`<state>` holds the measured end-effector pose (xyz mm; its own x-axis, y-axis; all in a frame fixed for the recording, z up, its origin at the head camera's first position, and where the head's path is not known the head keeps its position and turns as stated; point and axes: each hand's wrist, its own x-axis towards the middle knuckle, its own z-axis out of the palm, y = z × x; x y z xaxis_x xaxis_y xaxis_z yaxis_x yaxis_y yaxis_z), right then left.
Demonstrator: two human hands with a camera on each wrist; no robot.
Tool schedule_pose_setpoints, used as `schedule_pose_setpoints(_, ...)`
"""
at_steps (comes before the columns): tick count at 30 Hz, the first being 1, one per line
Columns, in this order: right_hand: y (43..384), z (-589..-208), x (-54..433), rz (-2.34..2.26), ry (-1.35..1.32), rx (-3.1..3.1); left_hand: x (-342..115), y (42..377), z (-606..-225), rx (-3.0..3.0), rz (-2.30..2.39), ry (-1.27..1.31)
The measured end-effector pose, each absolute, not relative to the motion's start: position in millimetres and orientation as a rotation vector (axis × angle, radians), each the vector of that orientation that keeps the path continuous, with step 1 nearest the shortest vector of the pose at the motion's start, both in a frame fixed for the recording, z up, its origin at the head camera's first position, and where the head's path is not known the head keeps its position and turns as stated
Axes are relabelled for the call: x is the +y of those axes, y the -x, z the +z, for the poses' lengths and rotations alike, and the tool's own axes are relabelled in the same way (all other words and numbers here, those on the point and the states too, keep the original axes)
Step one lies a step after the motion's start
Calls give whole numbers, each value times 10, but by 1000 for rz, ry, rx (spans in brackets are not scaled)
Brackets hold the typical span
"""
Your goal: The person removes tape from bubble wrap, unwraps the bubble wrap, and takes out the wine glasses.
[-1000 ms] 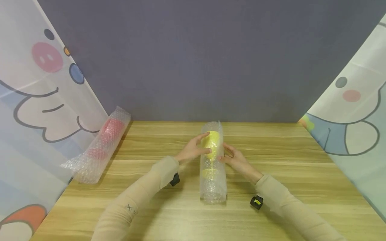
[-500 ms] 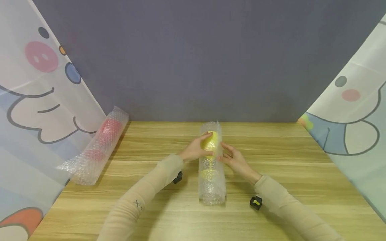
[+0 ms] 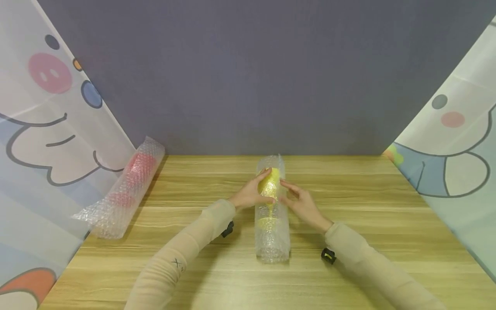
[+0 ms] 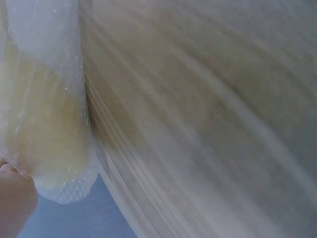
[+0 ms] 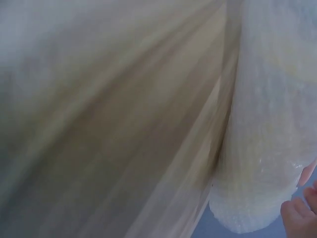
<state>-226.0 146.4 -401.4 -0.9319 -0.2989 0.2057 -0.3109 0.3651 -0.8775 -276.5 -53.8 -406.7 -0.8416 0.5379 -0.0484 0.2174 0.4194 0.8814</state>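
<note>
A roll of bubble wrap (image 3: 271, 241) lies upright in the head view at the middle of the wooden table, its length pointing away from me. Inside shows a yellow goblet-shaped thing (image 3: 269, 185), blurred by the wrap. My left hand (image 3: 249, 193) rests on the roll's left side, thumb and forefinger spread over the yellow part. On the other side, my right hand (image 3: 304, 206) touches the right edge of the wrap with its fingertips. In the left wrist view the wrapped roll (image 4: 47, 109) fills the left side; in the right wrist view it stands at the right.
Another bubble-wrapped bundle (image 3: 128, 189) with a red thing inside leans along the left wall of the table (image 3: 348, 181). A grey panel (image 3: 232, 77) closes off the back. Cartoon-printed sheets (image 3: 35, 142) hang on both sides.
My right hand's forefinger has shifted slightly up and inward along the wrap's right edge. The left hand moved a little right over the roll; the head view turned slightly.
</note>
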Motion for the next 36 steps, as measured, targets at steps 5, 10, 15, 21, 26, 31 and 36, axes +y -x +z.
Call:
schedule_pose_setpoints(5,2365,-3970,1418,1598,-493,-2580,-545,2753,-4055,2344,1402,-621)
schedule_pose_setpoints(10,2457,-3926,1344,1454,-496,-2641,-552,2741,-4046,2335,1411,-622)
schedule_pose_setpoints(15,2518,-3924,1285,1327,-583,-2649,-554,2753,-4064,2330,1413,-646)
schedule_pose_setpoints(21,2548,-3951,1309,1270,-631,-2658,-537,2760,-4060,2344,1389,-680)
schedule_pose_setpoints(26,2563,-3960,1357,1248,-653,-2688,-537,2765,-4069,2348,1387,-677)
schedule_pose_setpoints(31,2560,-3942,1388,1191,-645,-2729,-549,2769,-4059,2360,1369,-673)
schedule_pose_setpoints(36,2553,-3893,1419,1204,-677,-2756,-565,2772,-4065,2370,1339,-681)
